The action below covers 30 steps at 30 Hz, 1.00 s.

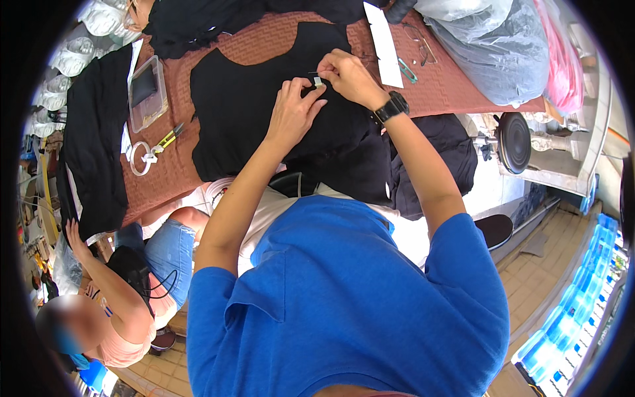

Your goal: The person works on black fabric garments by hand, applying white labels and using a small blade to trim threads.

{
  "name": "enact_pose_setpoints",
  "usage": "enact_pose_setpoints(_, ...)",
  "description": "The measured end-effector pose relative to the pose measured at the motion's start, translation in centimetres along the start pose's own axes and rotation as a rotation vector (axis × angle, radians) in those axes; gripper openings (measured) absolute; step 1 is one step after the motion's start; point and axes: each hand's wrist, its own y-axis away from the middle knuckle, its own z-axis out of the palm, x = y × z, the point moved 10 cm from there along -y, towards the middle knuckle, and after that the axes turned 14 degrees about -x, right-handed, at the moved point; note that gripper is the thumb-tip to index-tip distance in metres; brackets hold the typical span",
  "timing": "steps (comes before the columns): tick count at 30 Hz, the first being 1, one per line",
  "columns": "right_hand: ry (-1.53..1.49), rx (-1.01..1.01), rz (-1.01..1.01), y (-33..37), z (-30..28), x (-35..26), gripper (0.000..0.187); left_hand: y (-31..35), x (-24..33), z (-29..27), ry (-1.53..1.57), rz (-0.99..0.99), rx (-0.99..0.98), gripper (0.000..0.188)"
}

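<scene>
A black garment (248, 99) lies spread in front of me, with a curved cut edge at the far side. On it is a small whitish label (319, 82). My left hand (296, 109) rests on the cloth, its thumb and fingers closed around the label's near edge. Just beyond and to the right, my right hand (347, 76) is closed in a pinch. A thin dark needle (312, 72) sticks out leftward from its fingertips, over the label. Any thread is too fine to make out.
Left on the brown-covered table (175, 86) are a clear plastic box (147, 92), a yellow-handled cutter (170, 135) and a white ring (139, 159). Far right are a white strip (383, 46), green thread snips (407, 70) and bagged goods (493, 49). A co-worker (126, 298) sits left, touching black cloth.
</scene>
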Motion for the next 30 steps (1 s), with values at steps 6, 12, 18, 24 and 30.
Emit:
enact_pose_setpoints(6, 0.095, -0.156, -0.071, -1.5, 1.8, -0.4, 0.006, 0.4, -0.8, 0.0, 0.042, -0.019, 0.026, 0.03)
enact_pose_setpoints(12, 0.087, -0.214, -0.08, -1.6, 2.1, -0.4, 0.007, 0.7, -1.3, -0.1, 0.012, -0.046, 0.01, 0.028)
enact_pose_setpoints(18, 0.11, -0.245, -0.073, -1.8, 2.3, -0.8, 0.007, 0.6, -1.7, -0.5, -0.077, -0.115, -0.024, 0.025)
enact_pose_setpoints(24, 0.067, -0.328, -0.062, -2.2, 2.3, -0.5, 0.007, 0.9, -1.8, -0.5, -0.068, -0.122, -0.021, 0.024)
enact_pose_setpoints(30, -0.103, -0.306, -0.001, -2.3, 2.0, 0.5, 0.006, 1.0, -1.7, -0.4, -0.075, -0.118, -0.018, 0.025)
